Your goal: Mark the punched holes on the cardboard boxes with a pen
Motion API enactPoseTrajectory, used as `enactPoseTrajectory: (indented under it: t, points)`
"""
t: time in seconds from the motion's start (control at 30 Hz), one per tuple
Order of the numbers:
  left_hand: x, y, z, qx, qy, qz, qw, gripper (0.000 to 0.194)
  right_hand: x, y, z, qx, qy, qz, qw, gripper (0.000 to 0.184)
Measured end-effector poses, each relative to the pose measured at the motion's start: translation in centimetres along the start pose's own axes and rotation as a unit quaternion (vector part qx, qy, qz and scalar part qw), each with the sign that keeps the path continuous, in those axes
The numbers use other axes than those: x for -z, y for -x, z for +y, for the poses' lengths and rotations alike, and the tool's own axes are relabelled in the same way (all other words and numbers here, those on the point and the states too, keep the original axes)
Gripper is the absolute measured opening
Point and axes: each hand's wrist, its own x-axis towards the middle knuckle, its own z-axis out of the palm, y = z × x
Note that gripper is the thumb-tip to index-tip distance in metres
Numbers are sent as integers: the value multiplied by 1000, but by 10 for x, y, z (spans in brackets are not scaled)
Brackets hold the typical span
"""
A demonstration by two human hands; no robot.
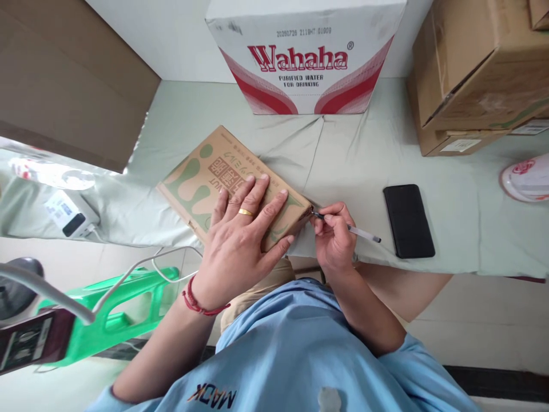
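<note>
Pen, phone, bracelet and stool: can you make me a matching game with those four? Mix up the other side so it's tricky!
Column one:
1. Pen
2. Phone
3. Bracelet
4. Stool

Column two:
A. Green
B. Black, lying flat on the cloth
C. Held in the right hand
D. Red

Right pairs: 1-C, 2-B, 3-D, 4-A
</note>
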Motion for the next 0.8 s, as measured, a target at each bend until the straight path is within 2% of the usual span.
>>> enactPoseTrajectory:
  t: [0.2,0.8]
  points:
    - [-1,1,0,-4,2,4,1000,65,-4,12,-12,20,-3,-40,999,11]
    - [-2,1,-1,0,14,7,1000,64,-10,13,-9,30,-27,-34,999,10]
